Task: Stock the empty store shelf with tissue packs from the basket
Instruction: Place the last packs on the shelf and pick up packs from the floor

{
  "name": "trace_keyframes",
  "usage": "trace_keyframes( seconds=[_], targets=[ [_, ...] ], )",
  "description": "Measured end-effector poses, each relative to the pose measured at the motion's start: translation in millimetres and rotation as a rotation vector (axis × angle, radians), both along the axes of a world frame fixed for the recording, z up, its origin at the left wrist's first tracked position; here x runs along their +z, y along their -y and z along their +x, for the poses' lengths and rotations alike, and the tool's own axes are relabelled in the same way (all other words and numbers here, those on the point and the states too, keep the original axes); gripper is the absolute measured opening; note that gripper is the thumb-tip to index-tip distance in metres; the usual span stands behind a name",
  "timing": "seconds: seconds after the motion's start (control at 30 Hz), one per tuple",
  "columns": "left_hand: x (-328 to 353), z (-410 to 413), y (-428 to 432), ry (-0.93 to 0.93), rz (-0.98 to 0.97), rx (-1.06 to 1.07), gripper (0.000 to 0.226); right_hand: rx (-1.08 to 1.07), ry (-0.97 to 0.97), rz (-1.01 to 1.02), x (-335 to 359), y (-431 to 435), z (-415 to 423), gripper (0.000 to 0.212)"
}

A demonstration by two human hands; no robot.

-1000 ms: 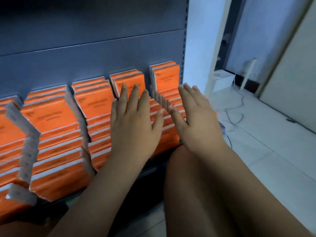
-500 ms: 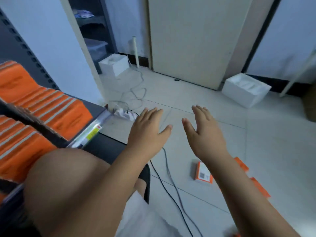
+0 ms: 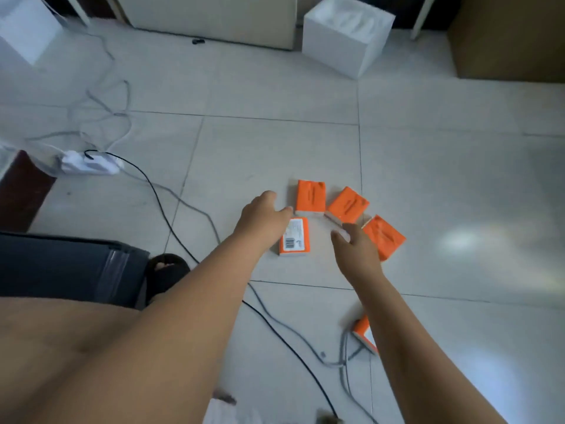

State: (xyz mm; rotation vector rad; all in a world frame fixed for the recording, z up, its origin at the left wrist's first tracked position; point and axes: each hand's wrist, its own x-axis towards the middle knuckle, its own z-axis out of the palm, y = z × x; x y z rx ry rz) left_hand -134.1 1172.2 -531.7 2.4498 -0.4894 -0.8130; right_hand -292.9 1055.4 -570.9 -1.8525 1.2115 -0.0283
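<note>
Head view: looks down at a pale tile floor (image 3: 443,179)
Barcode pack (image 3: 295,238): a tissue pack lying flat on the floor, white side with a barcode facing up
Orange pack one (image 3: 310,197): flat on the floor, just behind the barcode pack
Orange pack two (image 3: 347,205): behind and to the right of the barcode pack, turned at a slant
Orange pack three (image 3: 385,237): right of the barcode pack, partly hidden by the right hand
Fifth pack (image 3: 362,330): closer to the person than the barcode pack, half hidden under the right arm
Left hand (image 3: 264,215): fingers loose and holding nothing, over the far left corner of the barcode pack; cannot tell if it touches
Right hand (image 3: 356,249): fingers loose and holding nothing, just right of the barcode pack
Black cable (image 3: 156,194): runs along the floor left of the barcode pack
White power strip (image 3: 88,162): far to the left of the barcode pack
White box (image 3: 345,32): far behind the barcode pack
</note>
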Motion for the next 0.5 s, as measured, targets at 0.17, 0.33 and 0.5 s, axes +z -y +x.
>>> trace_keyframes(
  seconds=[0.17, 0.33, 0.5],
  targets=[
    [-93, -2, 27, -0.066, 0.114, -0.134, 0.055, -0.1, -0.045, 0.082, -59, 25, 19, 0.045],
    [-163, -16, 37, 0.025, 0.28, -0.551, 0.072, -0.04, -0.002, 0.015, -100, 49, 78, 0.041],
    [-198, 1, 29, 0.124, 0.373, -0.695, 0.078, 0.004, -0.05, -0.051, -143, 62, 144, 0.053]
  ],
)
